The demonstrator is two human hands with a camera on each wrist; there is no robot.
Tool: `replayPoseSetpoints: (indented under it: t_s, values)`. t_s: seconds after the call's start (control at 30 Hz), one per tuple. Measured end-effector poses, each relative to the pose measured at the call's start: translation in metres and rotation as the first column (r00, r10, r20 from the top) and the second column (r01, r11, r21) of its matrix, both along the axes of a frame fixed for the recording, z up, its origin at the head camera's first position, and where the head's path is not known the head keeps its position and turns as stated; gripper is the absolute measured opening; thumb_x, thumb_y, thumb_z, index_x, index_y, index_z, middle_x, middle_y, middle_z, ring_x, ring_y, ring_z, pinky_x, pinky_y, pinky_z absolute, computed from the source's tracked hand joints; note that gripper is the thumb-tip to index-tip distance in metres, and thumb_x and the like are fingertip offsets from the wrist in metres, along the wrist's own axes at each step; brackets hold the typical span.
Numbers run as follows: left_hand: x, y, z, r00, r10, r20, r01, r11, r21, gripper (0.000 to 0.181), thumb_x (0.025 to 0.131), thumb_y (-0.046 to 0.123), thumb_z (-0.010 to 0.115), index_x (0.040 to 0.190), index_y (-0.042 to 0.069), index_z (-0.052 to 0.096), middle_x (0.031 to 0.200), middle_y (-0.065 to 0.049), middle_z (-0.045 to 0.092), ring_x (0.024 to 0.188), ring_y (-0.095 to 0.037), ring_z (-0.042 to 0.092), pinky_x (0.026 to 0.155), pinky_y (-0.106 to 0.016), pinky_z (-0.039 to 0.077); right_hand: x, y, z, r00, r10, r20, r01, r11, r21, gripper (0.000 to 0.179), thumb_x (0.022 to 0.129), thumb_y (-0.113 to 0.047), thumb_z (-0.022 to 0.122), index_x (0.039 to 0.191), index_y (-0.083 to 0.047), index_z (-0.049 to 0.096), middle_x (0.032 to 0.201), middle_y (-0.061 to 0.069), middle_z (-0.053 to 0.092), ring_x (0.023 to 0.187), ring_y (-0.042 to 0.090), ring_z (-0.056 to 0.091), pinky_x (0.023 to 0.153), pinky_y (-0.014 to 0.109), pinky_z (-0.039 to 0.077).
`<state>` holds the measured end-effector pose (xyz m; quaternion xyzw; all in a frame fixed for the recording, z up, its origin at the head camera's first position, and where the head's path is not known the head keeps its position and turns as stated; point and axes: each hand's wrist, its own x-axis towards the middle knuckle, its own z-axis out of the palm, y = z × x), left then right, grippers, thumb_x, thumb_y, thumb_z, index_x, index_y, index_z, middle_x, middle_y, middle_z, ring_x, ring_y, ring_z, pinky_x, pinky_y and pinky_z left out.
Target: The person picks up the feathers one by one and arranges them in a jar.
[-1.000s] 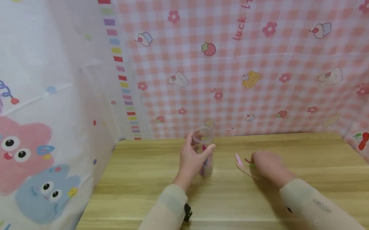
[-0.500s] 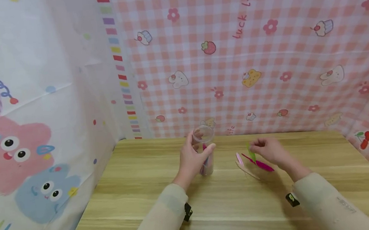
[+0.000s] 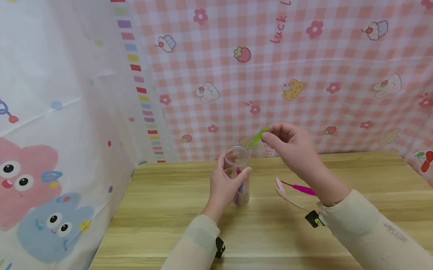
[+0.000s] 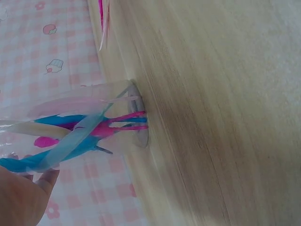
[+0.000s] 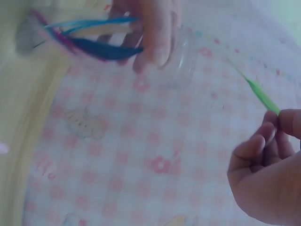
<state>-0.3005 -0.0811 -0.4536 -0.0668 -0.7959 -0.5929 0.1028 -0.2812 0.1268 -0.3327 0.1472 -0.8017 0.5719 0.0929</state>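
Observation:
My left hand [image 3: 220,187] grips a tall clear plastic jar [image 3: 246,195], its fingers and thumb around the side below the open rim. The jar stands upright on the table. Inside are several feathers [image 4: 80,136] in blue, magenta, pale pink and beige, quills toward the bottom. Between thumb and fingers, my right hand [image 3: 294,150] pinches a green feather [image 3: 258,137]. That feather slants beside and slightly above the rim, its thin quill pointing toward the jar, apart from it in the right wrist view.
Right of the jar, a magenta feather [image 3: 303,188], a pale pink feather [image 3: 280,185] and a beige feather [image 3: 292,201] lie on the wooden table [image 3: 163,241]. A checked cloth [image 3: 196,68] hangs behind the table's back edge.
My right hand has lifted the green feather off the table and carried it up and left toward the jar, uncovering the magenta feather. The left hand and jar have stayed in place.

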Motion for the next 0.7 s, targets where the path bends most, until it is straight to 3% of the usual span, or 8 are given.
replayPoseSetpoints:
  t_s: [0.13, 0.3, 0.5, 0.6, 0.7]
  values:
    - [-0.001, 0.000, -0.003, 0.999, -0.024, -0.024, 0.025, 0.999, 0.028, 0.070, 0.093, 0.035, 0.086, 0.152, 0.023, 0.051, 0.143, -0.008, 0.067, 0.133, -0.026, 0.064, 0.115, -0.048, 0.055, -0.004, -0.021, -0.005, 0.993, 0.010, -0.120, -0.002, 0.998, 0.066, 0.019, 0.108, -0.023, 0.066, 0.113, -0.007, 0.076, 0.090, 0.008, 0.073, 0.065, 0.012, 0.050, 0.056, 0.024, 0.043]
    - [0.001, 0.001, -0.003, 0.999, -0.035, -0.017, 0.035, 0.999, 0.017, 0.067, 0.093, 0.029, 0.086, 0.150, 0.023, 0.052, 0.140, -0.008, 0.067, 0.131, -0.024, 0.064, 0.114, -0.048, 0.056, -0.009, -0.029, -0.023, 0.994, 0.019, -0.107, -0.001, 0.986, 0.167, 0.020, 0.107, -0.019, 0.067, 0.117, -0.004, 0.076, 0.103, 0.015, 0.079, 0.077, 0.014, 0.061, 0.062, 0.022, 0.050]
    - [0.001, -0.001, -0.001, 1.000, -0.004, -0.007, 0.004, 1.000, -0.017, 0.073, 0.093, 0.041, 0.084, 0.154, 0.023, 0.049, 0.142, -0.010, 0.068, 0.130, -0.029, 0.066, 0.107, -0.055, 0.058, -0.012, -0.020, -0.035, 0.994, 0.006, -0.111, 0.015, 0.981, 0.192, 0.021, 0.107, -0.020, 0.068, 0.118, -0.005, 0.077, 0.103, 0.015, 0.080, 0.080, 0.014, 0.065, 0.062, 0.022, 0.051]
    - [0.001, -0.003, -0.001, 1.000, -0.005, -0.016, 0.004, 1.000, -0.017, 0.075, 0.093, 0.044, 0.084, 0.155, 0.020, 0.049, 0.143, -0.008, 0.068, 0.134, -0.029, 0.065, 0.110, -0.055, 0.057, -0.015, -0.008, -0.044, 0.994, -0.023, -0.108, 0.053, 0.958, 0.280, 0.022, 0.107, -0.023, 0.067, 0.118, -0.007, 0.077, 0.103, 0.012, 0.081, 0.082, 0.014, 0.066, 0.067, 0.023, 0.054]
    - [0.001, -0.003, 0.000, 1.000, -0.008, -0.016, 0.008, 1.000, -0.018, 0.077, 0.092, 0.045, 0.084, 0.155, 0.020, 0.048, 0.144, -0.007, 0.067, 0.136, -0.030, 0.064, 0.112, -0.056, 0.056, -0.023, 0.010, -0.060, 0.997, -0.026, -0.067, 0.051, 0.914, 0.402, 0.021, 0.107, -0.022, 0.067, 0.114, -0.005, 0.077, 0.099, 0.011, 0.080, 0.080, 0.017, 0.067, 0.069, 0.028, 0.056]
